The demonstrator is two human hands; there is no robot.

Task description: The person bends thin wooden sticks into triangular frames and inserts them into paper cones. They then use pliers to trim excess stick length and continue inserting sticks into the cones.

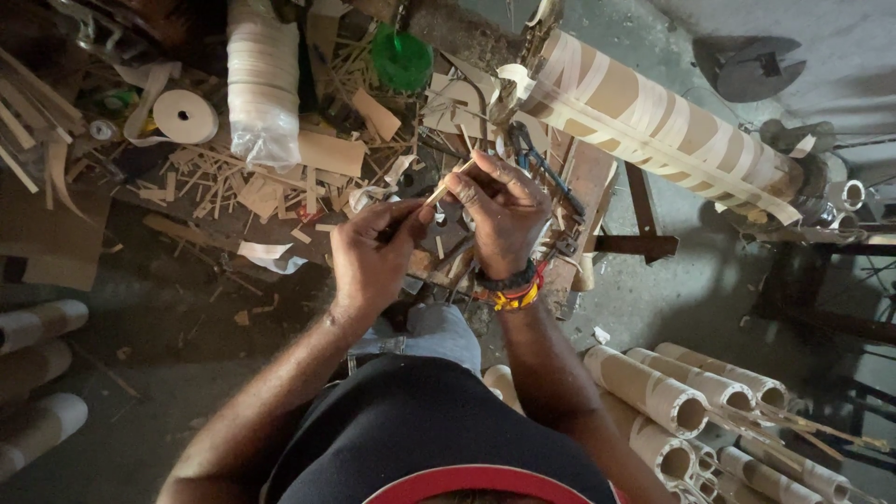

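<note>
— Black shirt (411,429) nearest, with a red curve (476,481) at the bottom edge. Grey-clad knee (434,331) just beyond.

— And the hands?

— Close together over the bench (583,187), fingertips almost meeting. Left hand (373,252) curled, fingers closed round something thin; hard to tell what. Right hand (499,210) pinching a pale stick (448,184) between thumb and fingertips. Beaded bands (509,287) on the right wrist.

— Where exactly is the stick?

— Between both hands, tilted, upper end rising past the right fingertips, lower end pointing toward the left thumb. Held above the bench, not lying on it.

— Around them?

— Right and near: stacked cardboard tubes (686,397), open ends showing, thin sticks poking out of some. Left and near: three more tubes (37,373) on the floor (140,373).

— Farther out?

— Litter of wood slivers and card scraps (271,177) left of the hands. Dark pliers-like tool (537,163) just behind the right hand. Beyond that, a big tube (653,117) wound with pale tape, slanting to the right. Tape roll (185,117) far left, a stack of rolls in clear plastic (263,84) beside it, a green lid (403,61) at the top. Dark metal piece (751,67) on the floor, far right.
</note>
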